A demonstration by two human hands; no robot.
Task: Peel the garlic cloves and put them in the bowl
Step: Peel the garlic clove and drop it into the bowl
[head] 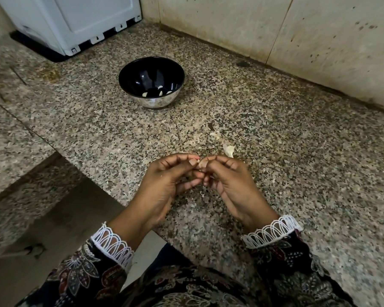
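- Left hand and right hand both pinch one garlic clove between curled fingertips.
- Steel bowl with peeled cloves sits at 11 o'clock on the worktop.

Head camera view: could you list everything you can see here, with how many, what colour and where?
bowl: one, dark inside, shiny metal outside, on the counter beyond the hands.
peeled cloves: about four, pale, in the bowl's bottom.
garlic skin: one larger whitish scrap, smaller bits nearby, on the counter just past the right hand.
counter: one, speckled grey granite.
white appliance: one, far left corner.
wall: beige, stained, behind the counter.
garlic clove: one, pale, pinched between both hands.
sleeves: two, dark floral, white lace cuffs.
left hand: grip on the clove.
right hand: grip on the clove.
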